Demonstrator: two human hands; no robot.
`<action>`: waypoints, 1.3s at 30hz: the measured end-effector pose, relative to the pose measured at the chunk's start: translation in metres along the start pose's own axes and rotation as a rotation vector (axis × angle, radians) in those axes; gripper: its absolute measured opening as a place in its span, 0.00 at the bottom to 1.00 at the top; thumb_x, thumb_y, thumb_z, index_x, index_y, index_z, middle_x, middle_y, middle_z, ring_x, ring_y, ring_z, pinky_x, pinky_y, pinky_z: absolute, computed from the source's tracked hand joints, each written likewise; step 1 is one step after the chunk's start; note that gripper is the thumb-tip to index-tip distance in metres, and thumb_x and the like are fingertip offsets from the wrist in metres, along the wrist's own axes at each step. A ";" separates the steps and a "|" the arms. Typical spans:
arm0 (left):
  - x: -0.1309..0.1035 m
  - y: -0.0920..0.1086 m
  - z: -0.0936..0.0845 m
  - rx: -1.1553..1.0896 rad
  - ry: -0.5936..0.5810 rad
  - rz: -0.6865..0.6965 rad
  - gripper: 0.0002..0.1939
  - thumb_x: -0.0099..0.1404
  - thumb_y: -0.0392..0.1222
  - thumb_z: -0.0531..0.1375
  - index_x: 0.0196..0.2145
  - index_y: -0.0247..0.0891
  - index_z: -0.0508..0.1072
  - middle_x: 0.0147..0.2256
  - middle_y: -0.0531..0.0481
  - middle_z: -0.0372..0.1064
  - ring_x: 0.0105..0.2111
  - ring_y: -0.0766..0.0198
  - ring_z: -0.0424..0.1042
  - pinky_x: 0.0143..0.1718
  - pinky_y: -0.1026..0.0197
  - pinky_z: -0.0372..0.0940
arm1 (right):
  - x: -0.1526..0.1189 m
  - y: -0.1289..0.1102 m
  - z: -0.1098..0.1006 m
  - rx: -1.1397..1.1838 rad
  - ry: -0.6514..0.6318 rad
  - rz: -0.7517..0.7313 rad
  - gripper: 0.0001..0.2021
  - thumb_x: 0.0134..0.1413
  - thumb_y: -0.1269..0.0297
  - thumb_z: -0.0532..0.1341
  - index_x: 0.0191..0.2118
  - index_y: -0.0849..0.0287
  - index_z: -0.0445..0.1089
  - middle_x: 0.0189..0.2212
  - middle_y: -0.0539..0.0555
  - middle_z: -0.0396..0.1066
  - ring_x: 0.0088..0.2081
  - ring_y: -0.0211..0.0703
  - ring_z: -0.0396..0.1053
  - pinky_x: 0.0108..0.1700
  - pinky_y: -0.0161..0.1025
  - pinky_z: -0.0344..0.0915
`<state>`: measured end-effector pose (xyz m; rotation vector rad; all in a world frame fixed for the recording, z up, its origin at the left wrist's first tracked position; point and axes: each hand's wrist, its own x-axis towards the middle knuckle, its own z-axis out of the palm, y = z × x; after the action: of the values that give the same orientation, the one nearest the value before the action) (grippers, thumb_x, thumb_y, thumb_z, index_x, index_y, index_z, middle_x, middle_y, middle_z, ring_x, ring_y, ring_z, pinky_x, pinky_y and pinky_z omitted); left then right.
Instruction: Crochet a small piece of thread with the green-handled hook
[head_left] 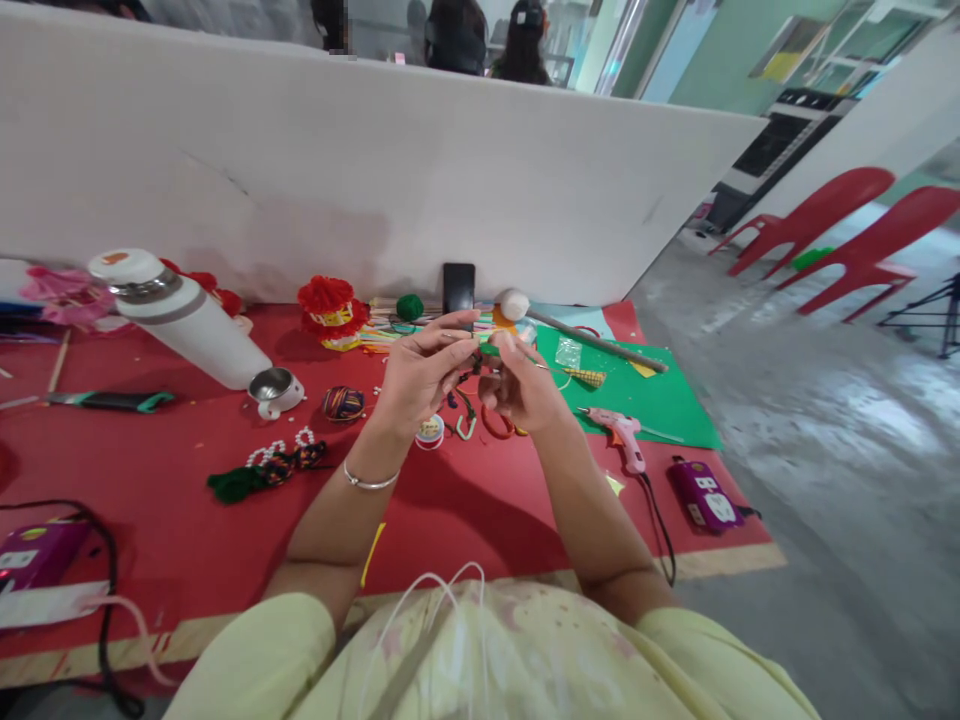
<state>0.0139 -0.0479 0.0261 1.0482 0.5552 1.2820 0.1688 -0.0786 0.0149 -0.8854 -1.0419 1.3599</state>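
My left hand [421, 378] and my right hand [523, 382] meet over the middle of the table, fingers pinched together. Between their fingertips is a small, narrow green piece [489, 350]; its kind is too small to tell. Something dark beneath it is mostly hidden by the fingers. Below the hands lie a spool [430, 431], a bent pale-green piece [466, 428] and red-handled scissors [496, 424], partly covered by my right hand. A ball of multicoloured yarn [343, 403] sits left of my left hand.
A white bottle [184, 325] leans beside a metal cup [275, 388] at left. At right, a pink glue gun [622, 432] and a grey rod [600, 340] lie near a purple power box [705, 494]. A phone [459, 288] stands against the white partition [375, 170].
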 end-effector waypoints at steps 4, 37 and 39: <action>0.000 -0.002 0.000 -0.007 -0.038 -0.004 0.08 0.53 0.41 0.78 0.29 0.37 0.86 0.59 0.39 0.78 0.20 0.81 0.66 0.14 0.71 0.55 | -0.002 0.002 -0.003 0.123 -0.027 0.180 0.31 0.45 0.30 0.72 0.39 0.50 0.65 0.24 0.44 0.76 0.17 0.37 0.70 0.11 0.31 0.48; 0.019 -0.032 -0.033 0.857 0.056 0.753 0.18 0.80 0.50 0.57 0.49 0.42 0.85 0.63 0.40 0.76 0.56 0.54 0.79 0.58 0.46 0.74 | 0.040 -0.011 -0.034 0.001 0.016 0.004 0.29 0.48 0.33 0.71 0.19 0.56 0.72 0.13 0.49 0.69 0.16 0.35 0.66 0.17 0.33 0.58; 0.020 -0.034 -0.034 0.891 0.056 0.793 0.17 0.80 0.48 0.56 0.53 0.42 0.83 0.64 0.39 0.75 0.58 0.52 0.78 0.58 0.45 0.73 | 0.039 -0.012 -0.030 0.004 0.024 0.043 0.30 0.45 0.32 0.72 0.18 0.56 0.71 0.13 0.48 0.68 0.15 0.35 0.65 0.16 0.33 0.57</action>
<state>0.0075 -0.0159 -0.0154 2.1192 0.8248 1.7953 0.1981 -0.0378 0.0191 -0.9239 -1.0071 1.3839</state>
